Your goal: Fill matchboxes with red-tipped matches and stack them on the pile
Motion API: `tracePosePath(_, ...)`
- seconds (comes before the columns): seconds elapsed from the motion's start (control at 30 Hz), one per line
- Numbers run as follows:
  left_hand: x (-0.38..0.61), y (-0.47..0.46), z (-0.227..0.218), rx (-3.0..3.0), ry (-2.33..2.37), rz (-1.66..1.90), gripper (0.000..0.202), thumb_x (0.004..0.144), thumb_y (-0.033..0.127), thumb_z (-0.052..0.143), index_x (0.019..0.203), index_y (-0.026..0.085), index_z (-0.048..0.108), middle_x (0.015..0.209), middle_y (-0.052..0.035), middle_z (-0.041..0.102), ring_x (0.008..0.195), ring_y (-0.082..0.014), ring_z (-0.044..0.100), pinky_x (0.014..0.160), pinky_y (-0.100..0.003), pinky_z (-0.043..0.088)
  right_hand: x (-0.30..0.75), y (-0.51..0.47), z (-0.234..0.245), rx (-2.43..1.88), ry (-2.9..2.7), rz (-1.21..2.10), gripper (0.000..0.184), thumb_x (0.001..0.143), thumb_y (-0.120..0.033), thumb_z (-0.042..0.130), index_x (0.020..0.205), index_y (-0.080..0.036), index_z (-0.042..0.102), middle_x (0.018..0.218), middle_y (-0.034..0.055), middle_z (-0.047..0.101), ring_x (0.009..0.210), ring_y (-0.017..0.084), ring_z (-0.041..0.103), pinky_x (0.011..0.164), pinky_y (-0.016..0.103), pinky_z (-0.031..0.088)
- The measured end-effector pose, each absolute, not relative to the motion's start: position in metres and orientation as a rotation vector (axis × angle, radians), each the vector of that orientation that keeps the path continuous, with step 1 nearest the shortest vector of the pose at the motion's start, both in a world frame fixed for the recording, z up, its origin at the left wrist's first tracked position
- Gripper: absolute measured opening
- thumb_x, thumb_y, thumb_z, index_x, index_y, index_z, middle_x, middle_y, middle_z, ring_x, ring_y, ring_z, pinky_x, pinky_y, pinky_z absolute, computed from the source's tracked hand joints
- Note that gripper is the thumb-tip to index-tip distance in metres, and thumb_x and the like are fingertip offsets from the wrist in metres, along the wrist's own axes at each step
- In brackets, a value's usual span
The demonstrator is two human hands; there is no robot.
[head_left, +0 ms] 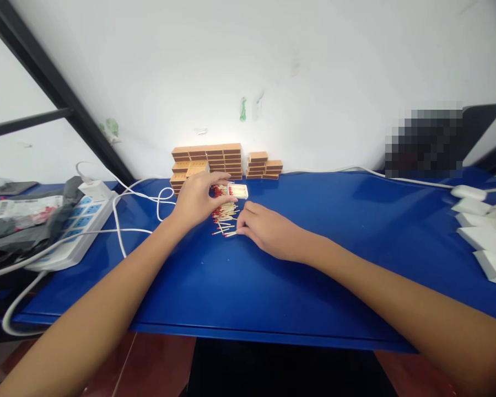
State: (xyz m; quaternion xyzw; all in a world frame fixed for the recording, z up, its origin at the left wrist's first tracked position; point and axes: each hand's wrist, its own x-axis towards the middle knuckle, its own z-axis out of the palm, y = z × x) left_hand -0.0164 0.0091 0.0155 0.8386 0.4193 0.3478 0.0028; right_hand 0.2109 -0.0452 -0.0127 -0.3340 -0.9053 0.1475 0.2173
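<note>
- Gathering loose matches [224, 216] beside a small tray [242, 191] is looking like the step in hand, judging by the head view.
- The matches are lying in a loose heap on the tabletop [314, 209], mostly with red heads pointing left; more are sitting in the tray, at the heap's far right.
- The left hand [196, 199] is curving around heap and tray, thumb and fingers apart at the tray's left end; whether it is gripping or only steadying, I cannot tell.
- The right hand [268, 230] is pressing its fingertips together at the near edge, apparently pinching a few match ends.
- Stacked matchboxes [221, 157] are standing behind, against the wall [314, 82].
- The next move is probably calling for a light pinch and matches lined up with the tray.
</note>
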Motion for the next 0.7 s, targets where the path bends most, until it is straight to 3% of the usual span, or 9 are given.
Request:
tracePosePath(0.3, -0.011, 0.003, 0.011, 2.427, 1.159, 1.068, 0.06, 0.074, 0.043, 0.097, 0.127, 0.021, 0.076, 0.118, -0.0094, 0.082, 0.112, -0.0301, 0.079, 0.102, -0.043, 0.061, 0.232, -0.015, -0.012, -1.099, -2.142, 0.211, 0.011, 0.105, -0.022, 0.052, 0.102, -0.019, 0.062, 0.108, 0.0101, 0.059, 0.097, 0.024, 0.06, 0.088, 0.039, 0.048)
tracePosePath(0.7, -0.006, -0.003, 0.015, 2.346, 1.082, 1.037, 0.063, 0.071, 0.044, 0.099, 0.126, 0.02, 0.077, 0.113, -0.0084, 0.084, 0.11, -0.0305, 0.08, 0.102, -0.042, 0.061, 0.232, -0.019, -0.014, -1.132, -2.071, 0.141, 0.01, 0.102, -0.021, 0.057, 0.099, -0.02, 0.066, 0.105, 0.0083, 0.059, 0.093, 0.023, 0.061, 0.081, 0.037, 0.047)
